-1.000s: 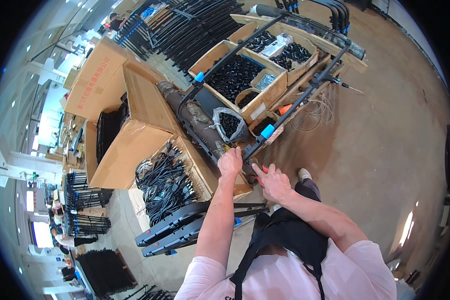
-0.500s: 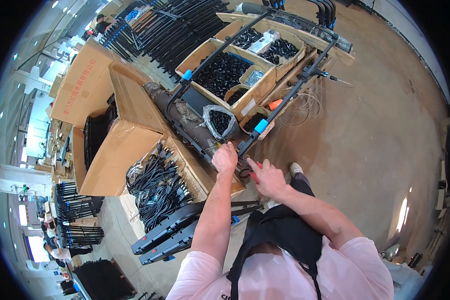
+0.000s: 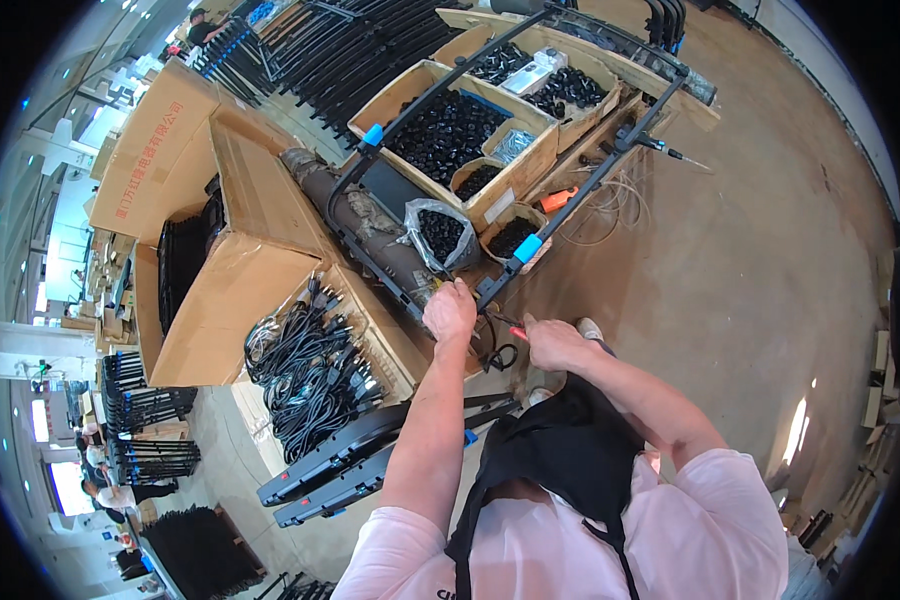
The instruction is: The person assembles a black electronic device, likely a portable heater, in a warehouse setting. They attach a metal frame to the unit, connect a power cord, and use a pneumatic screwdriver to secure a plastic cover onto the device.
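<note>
A black tubular metal frame (image 3: 592,185) with blue bands lies across the bench, its near end between my hands. My left hand (image 3: 450,312) is closed beside that near end; whatever its fingers pinch is hidden. My right hand (image 3: 557,345) grips red-handled pliers (image 3: 517,332), whose jaws point left toward the frame's end and are too small to make out. Below the pliers hangs a looped black cable (image 3: 500,357). Just beyond my left hand sits a clear plastic bag (image 3: 440,235) of small black parts.
Wooden boxes (image 3: 515,190) of black parts stand on the bench, with an orange-handled tool (image 3: 558,200) beside them. At left are a large cardboard box (image 3: 260,180) and a pile of black cables (image 3: 315,375). Black folded frames (image 3: 340,470) lie near my left forearm.
My right hand has shifted slightly right and up with the pliers, and less of their red handles shows. The black cable loop below now shows more. My left hand stays nearly in place.
</note>
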A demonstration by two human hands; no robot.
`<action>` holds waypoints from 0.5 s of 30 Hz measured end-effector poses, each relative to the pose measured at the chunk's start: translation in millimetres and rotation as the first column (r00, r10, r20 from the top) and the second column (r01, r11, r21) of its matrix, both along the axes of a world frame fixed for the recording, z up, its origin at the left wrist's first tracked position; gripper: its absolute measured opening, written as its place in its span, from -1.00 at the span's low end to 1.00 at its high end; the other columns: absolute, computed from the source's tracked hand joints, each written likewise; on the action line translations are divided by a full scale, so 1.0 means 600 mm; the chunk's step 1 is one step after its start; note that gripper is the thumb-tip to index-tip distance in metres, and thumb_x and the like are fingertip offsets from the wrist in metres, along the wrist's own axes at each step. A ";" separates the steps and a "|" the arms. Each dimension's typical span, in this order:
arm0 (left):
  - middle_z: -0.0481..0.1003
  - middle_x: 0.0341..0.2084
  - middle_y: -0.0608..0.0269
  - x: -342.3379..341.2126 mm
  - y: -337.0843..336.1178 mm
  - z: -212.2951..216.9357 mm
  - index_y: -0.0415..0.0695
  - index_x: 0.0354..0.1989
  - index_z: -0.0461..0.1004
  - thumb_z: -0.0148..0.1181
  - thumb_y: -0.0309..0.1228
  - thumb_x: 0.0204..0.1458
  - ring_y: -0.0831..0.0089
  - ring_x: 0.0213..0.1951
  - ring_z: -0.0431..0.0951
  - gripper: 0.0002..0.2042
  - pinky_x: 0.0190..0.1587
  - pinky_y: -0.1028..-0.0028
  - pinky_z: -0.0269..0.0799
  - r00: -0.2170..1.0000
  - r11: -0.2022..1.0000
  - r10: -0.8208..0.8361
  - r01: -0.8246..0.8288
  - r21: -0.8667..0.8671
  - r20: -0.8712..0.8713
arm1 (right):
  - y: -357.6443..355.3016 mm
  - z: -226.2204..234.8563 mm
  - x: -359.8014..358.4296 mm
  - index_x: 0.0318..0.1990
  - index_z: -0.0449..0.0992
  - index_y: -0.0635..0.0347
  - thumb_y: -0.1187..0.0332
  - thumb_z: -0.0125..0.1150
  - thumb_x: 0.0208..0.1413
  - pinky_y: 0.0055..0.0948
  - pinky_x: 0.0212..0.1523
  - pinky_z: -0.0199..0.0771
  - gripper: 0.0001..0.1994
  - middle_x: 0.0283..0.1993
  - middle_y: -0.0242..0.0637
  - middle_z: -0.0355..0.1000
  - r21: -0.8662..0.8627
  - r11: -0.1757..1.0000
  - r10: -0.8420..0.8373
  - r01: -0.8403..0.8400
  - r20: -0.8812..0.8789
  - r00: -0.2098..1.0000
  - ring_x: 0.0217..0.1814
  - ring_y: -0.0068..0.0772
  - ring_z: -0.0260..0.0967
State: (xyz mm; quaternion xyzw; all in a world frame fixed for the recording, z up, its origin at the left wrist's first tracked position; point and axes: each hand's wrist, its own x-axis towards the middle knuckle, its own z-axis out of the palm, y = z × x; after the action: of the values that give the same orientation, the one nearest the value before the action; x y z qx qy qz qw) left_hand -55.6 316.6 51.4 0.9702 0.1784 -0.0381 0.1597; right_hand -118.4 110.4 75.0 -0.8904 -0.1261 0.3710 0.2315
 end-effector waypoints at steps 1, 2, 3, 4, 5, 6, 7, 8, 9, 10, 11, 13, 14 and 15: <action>0.69 -0.23 -0.21 0.002 0.001 0.000 -0.18 -0.23 0.70 0.01 -0.04 0.38 -0.18 -0.12 0.72 -0.54 0.00 -0.06 0.59 1.000 1.000 0.014 -0.014 0.007 -0.004 | -0.006 0.023 -0.003 0.25 0.37 0.37 0.49 0.06 0.14 0.09 0.16 0.53 -0.52 0.06 0.24 0.59 0.058 0.998 -0.023 0.024 -0.018 1.000 0.19 0.24 0.56; 0.69 -0.23 -0.20 0.000 0.005 0.000 -0.18 -0.23 0.70 0.02 -0.05 0.37 -0.18 -0.13 0.72 -0.54 -0.01 -0.06 0.59 1.000 1.000 0.021 -0.021 0.008 -0.003 | -0.011 0.018 -0.002 0.24 0.39 0.37 0.48 0.06 0.14 0.09 0.16 0.53 -0.53 0.07 0.23 0.59 0.047 0.999 -0.009 0.010 -0.035 0.999 0.20 0.24 0.56; 0.69 -0.23 -0.20 0.001 0.005 0.001 -0.18 -0.23 0.70 0.02 -0.05 0.37 -0.19 -0.14 0.72 -0.55 -0.02 -0.06 0.59 1.000 1.000 0.027 -0.027 0.005 0.004 | -0.030 0.013 0.004 0.23 0.41 0.37 0.47 0.06 0.15 0.09 0.17 0.53 -0.54 0.08 0.22 0.59 0.033 0.999 0.004 -0.002 -0.047 0.999 0.20 0.23 0.56; 0.70 -0.23 -0.19 0.003 0.001 0.001 -0.19 -0.23 0.69 0.02 -0.06 0.37 -0.19 -0.15 0.71 -0.55 -0.03 -0.07 0.59 0.999 0.999 0.035 -0.035 -0.002 0.010 | -0.054 0.006 0.012 0.22 0.43 0.37 0.47 0.06 0.15 0.09 0.17 0.52 -0.55 0.08 0.21 0.59 0.016 1.000 0.018 -0.017 -0.058 0.998 0.21 0.23 0.55; 0.69 -0.23 -0.18 0.003 -0.002 0.001 -0.19 -0.23 0.68 0.03 -0.06 0.36 -0.19 -0.16 0.71 -0.56 -0.04 -0.07 0.59 0.999 0.999 0.042 -0.042 -0.017 0.025 | -0.072 -0.036 0.023 0.17 0.49 0.37 0.39 0.10 0.17 0.10 0.18 0.52 -0.58 0.10 0.20 0.59 0.010 1.000 0.021 -0.020 -0.079 0.997 0.22 0.22 0.54; 0.69 -0.24 -0.18 0.002 -0.008 0.003 -0.19 -0.24 0.67 0.03 -0.07 0.36 -0.20 -0.17 0.71 -0.56 -0.05 -0.07 0.58 0.998 0.999 0.047 -0.046 -0.029 0.038 | -0.075 -0.053 0.036 0.14 0.52 0.36 0.33 0.15 0.17 0.07 0.21 0.50 -0.58 0.08 0.18 0.59 -0.016 1.000 -0.025 0.024 -0.077 0.997 0.24 0.22 0.52; 0.69 -0.24 -0.18 0.003 -0.008 0.004 -0.20 -0.25 0.66 0.03 -0.07 0.36 -0.20 -0.17 0.71 -0.57 -0.05 -0.08 0.58 0.997 0.998 0.050 -0.049 -0.036 0.053 | -0.074 -0.064 0.051 0.11 0.54 0.34 0.27 0.19 0.17 0.03 0.25 0.49 -0.58 0.06 0.17 0.59 -0.036 0.997 -0.072 0.070 -0.073 0.995 0.25 0.22 0.50; 0.69 -0.24 -0.18 0.003 -0.009 0.006 -0.20 -0.26 0.66 0.04 -0.08 0.36 -0.20 -0.18 0.71 -0.57 -0.06 -0.08 0.58 0.998 0.998 0.053 -0.051 -0.035 0.044 | -0.071 -0.076 0.067 0.09 0.57 0.33 0.21 0.24 0.17 0.00 0.28 0.48 -0.58 0.05 0.15 0.59 -0.057 0.992 -0.116 0.112 -0.068 0.991 0.27 0.21 0.49; 0.69 -0.24 -0.17 0.003 -0.007 0.006 -0.20 -0.26 0.65 0.04 -0.08 0.36 -0.20 -0.18 0.70 -0.58 -0.06 -0.08 0.58 0.998 0.998 0.057 -0.056 -0.031 0.036 | -0.056 -0.089 0.084 0.10 0.57 0.30 0.17 0.28 0.15 -0.01 0.26 0.50 -0.55 -0.02 0.13 0.59 -0.066 0.991 -0.119 0.117 -0.033 0.992 0.24 0.20 0.51; 0.68 -0.25 -0.17 0.005 -0.010 0.009 -0.20 -0.27 0.64 0.04 -0.09 0.35 -0.20 -0.18 0.70 -0.59 -0.06 -0.09 0.57 0.998 0.998 0.058 -0.057 -0.028 0.027 | -0.036 -0.104 0.100 0.11 0.57 0.28 0.13 0.32 0.14 -0.02 0.23 0.52 -0.52 -0.08 0.10 0.59 -0.075 0.989 -0.126 0.125 0.002 0.992 0.21 0.19 0.53; 0.68 -0.27 -0.18 0.008 -0.014 0.011 -0.20 -0.30 0.62 0.04 -0.11 0.36 -0.19 -0.20 0.70 -0.60 -0.07 -0.07 0.58 0.998 0.998 0.060 -0.058 -0.035 0.032 | -0.022 -0.117 0.117 0.11 0.57 0.25 0.09 0.36 0.12 -0.03 0.20 0.54 -0.50 -0.15 0.08 0.59 -0.084 0.988 -0.130 0.133 0.038 0.991 0.18 0.18 0.55; 0.67 -0.29 -0.18 0.017 -0.025 0.022 -0.19 -0.31 0.61 0.05 -0.11 0.36 -0.19 -0.22 0.70 -0.61 -0.09 -0.07 0.58 0.997 0.998 0.050 -0.047 -0.047 0.060 | -0.001 -0.196 0.163 0.13 0.55 0.22 0.05 0.41 0.09 -0.04 0.09 0.58 -0.46 -0.02 0.04 0.63 0.079 0.979 -0.184 0.189 -0.070 0.980 0.13 0.08 0.60; 0.67 -0.30 -0.18 0.020 -0.030 0.025 -0.19 -0.31 0.61 0.05 -0.11 0.36 -0.19 -0.23 0.70 -0.61 -0.09 -0.07 0.58 0.996 0.998 0.050 -0.047 -0.051 0.074 | 0.011 -0.243 0.185 0.13 0.54 0.21 0.03 0.43 0.07 -0.04 0.04 0.60 -0.44 0.04 0.02 0.64 0.158 0.963 -0.197 0.216 -0.129 0.972 0.10 0.03 0.63; 0.67 -0.34 -0.15 0.023 -0.031 0.022 -0.17 -0.33 0.60 0.06 -0.11 0.35 -0.16 -0.28 0.70 -0.62 -0.15 -0.05 0.59 0.993 0.999 0.044 -0.041 -0.023 0.106 | 0.025 -0.298 0.199 0.11 0.55 0.19 0.07 0.44 0.09 -0.08 -0.03 0.61 -0.48 0.03 -0.04 0.65 0.236 0.927 -0.246 0.292 -0.207 0.947 0.06 -0.04 0.64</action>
State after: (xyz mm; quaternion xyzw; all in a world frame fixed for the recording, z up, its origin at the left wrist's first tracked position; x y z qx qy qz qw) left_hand -42.1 298.2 64.9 0.9651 0.1898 0.0152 0.1799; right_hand 0.8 125.7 -103.5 -0.8247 -0.0300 0.3919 0.4067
